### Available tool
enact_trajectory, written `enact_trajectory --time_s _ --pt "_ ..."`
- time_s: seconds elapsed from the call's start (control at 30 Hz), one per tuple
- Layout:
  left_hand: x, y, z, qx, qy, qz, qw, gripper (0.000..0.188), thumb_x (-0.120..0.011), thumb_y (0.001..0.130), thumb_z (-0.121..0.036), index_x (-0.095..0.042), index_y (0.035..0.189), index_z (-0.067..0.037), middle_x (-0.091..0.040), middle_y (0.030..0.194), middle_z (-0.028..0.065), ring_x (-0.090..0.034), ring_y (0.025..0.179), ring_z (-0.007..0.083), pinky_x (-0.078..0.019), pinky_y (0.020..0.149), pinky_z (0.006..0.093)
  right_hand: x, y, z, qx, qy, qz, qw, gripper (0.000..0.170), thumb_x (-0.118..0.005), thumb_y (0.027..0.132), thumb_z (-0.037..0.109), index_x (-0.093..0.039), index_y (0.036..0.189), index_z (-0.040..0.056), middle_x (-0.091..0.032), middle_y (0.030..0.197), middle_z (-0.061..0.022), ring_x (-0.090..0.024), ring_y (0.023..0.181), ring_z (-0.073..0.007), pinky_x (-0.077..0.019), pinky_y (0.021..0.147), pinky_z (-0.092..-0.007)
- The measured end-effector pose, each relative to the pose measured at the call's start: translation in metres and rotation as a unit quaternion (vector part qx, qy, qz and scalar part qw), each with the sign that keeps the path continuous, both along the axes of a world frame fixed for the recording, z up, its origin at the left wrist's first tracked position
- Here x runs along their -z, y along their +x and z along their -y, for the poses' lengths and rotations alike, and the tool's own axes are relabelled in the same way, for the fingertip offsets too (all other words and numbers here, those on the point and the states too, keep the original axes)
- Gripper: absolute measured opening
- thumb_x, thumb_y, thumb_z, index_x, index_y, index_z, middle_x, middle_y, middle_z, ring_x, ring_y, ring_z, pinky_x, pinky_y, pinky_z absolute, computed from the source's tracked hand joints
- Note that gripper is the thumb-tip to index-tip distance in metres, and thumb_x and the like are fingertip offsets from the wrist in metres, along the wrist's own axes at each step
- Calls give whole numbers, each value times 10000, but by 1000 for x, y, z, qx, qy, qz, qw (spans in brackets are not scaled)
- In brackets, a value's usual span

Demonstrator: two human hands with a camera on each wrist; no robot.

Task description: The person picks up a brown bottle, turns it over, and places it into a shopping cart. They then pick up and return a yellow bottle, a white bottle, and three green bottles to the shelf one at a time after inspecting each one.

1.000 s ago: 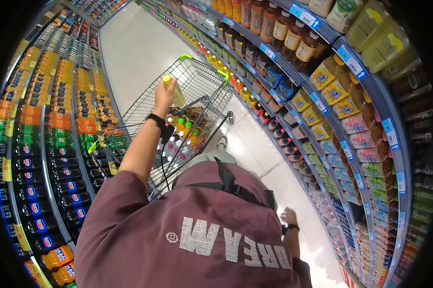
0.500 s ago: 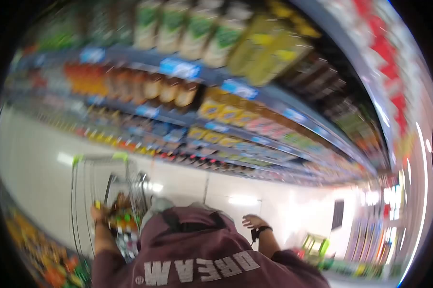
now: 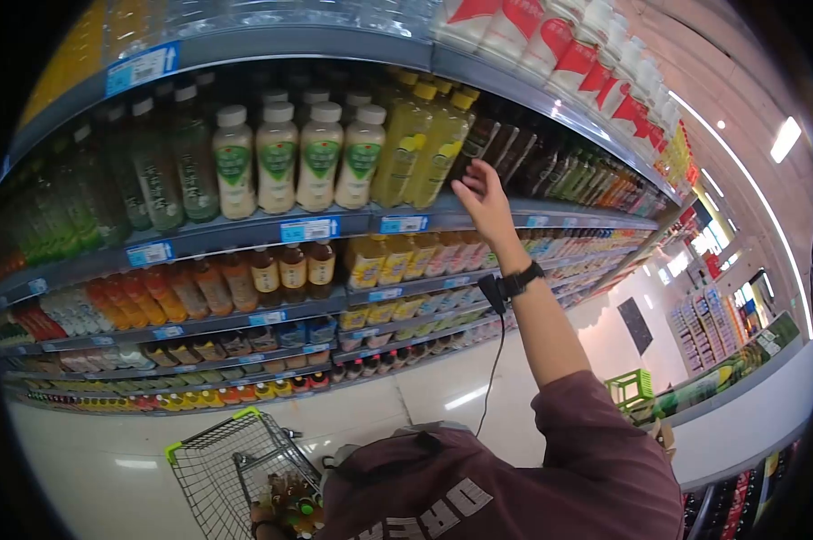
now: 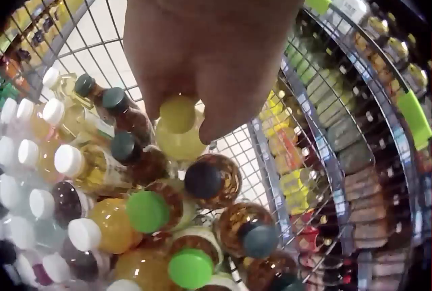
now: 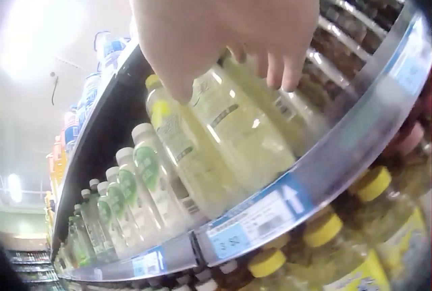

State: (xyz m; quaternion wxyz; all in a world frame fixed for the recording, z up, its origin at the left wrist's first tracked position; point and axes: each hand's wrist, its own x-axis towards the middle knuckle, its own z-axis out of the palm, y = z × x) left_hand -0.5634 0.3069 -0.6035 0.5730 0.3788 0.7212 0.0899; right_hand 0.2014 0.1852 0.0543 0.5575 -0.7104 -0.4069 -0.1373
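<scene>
My left hand (image 4: pixel 209 48) grips a yellow-capped bottle (image 4: pixel 181 136) by its top, over the bottles in the wire cart (image 3: pixel 189 447). In the head view only a bit of that hand (image 3: pixel 264 524) shows at the bottom edge. My right hand (image 3: pixel 486 205) is raised to a shelf, beside tall pale-yellow bottles (image 3: pixel 439 148). The right wrist view has this hand (image 5: pixel 226 21) in front of the same bottles (image 5: pixel 236 119), thumb and fingers spread apart, the fingers slightly bent. Whether a fingertip touches one is unclear.
White bottles with green labels (image 3: pixel 277 162) stand left of the yellow ones, dark bottles (image 3: pixel 514 148) to the right. A price-tagged shelf edge (image 3: pixel 244 236) runs below. Lower shelves hold more drinks. Pale floor (image 3: pixel 379 405) lies between shelves and cart.
The view has swung from the cart round to the shelves. My right hand has risen from low at my side to the yellow bottles; my left has stayed at the cart.
</scene>
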Motion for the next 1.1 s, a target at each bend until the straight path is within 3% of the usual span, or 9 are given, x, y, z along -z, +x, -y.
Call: enact_trajectory --time_s 0.03,0.13,0.3,0.4,0.43,0.77,0.93,1.0,1.1 --pt "-7 -1 -9 294 55 -218 929 424 -666 864 -248 -673 1178 37 -707 1154 262 -671 1120 415 -557 912 474 -2 -3 -22 -5 4 -2 1000 607 -764 937 260 -479 1403 -4 -646 1242 -146 -654 1084 -186 -530 933 -352" --pt "-27 8 -29 296 -47 -233 925 483 -670 850 -222 -643 1246 54 -667 1242 290 -625 1191 439 -527 961 481 -3 -3 -54 -24 -4 5 1000 652 -789 920 282 -454 1385 -28 -654 1231 -166 -652 1094 -210 -525 941 -357" --pt "-91 64 -33 129 350 -72 925 336 -546 1004 -167 -627 1225 73 -679 1186 265 -644 1137 412 -491 985 448 -5 -15 -57 -22 61 19 998 601 -806 907 214 -474 1345 -30 -645 1260 -152 -624 1141 -214 -495 977 -343" --pt "-141 115 -20 179 345 7 921 396 -525 1046 -279 -629 1258 39 -694 1126 236 -654 1070 402 -507 951 415 5 -30 -43 24 93 89 991 650 -800 907 160 -437 1416 -18 -589 1339 -150 -581 1225 -220 -457 1035 -347" --pt "-218 143 -12 174 166 77 968 450 -487 1063 -318 -612 1311 37 -701 1141 262 -672 1047 414 -517 925 422 2 -46 -37 14 105 87 991 648 -798 906 136 -434 1422 -5 -579 1353 -141 -574 1239 -224 -449 1048 -355" --pt "-187 130 -45 390 201 -37 898 617 -528 1007 -284 -418 1482 95 -636 1205 372 -632 1154 484 -505 983 470 68 -158 42 -59 116 -53 990 720 -692 992 216 -259 1532 21 -458 1468 -140 -487 1325 -250 -363 1139 -396" --pt "-266 155 -73 543 217 -59 809 491 -582 997 -280 -565 1380 27 -706 1099 287 -705 1028 396 -547 908 437 103 -208 30 -246 192 -404 860 683 -609 987 312 -267 1533 86 -469 1431 -136 -508 1301 -244 -446 1061 -393" --pt "-334 198 -67 439 223 91 866 428 -623 998 -307 -643 1273 20 -724 1160 168 -688 1116 252 -526 959 381 119 -220 27 -312 90 -579 748 629 -651 974 336 -331 1452 80 -464 1376 -117 -492 1272 -206 -425 1070 -378" --pt "-425 260 -56 341 129 346 864 575 -686 971 -365 -538 1421 -39 -636 1342 131 -622 1225 260 -489 1048 419 126 -246 14 -360 -109 -580 723 542 -660 989 257 -362 1406 84 -493 1315 -99 -511 1239 -186 -476 1013 -377"
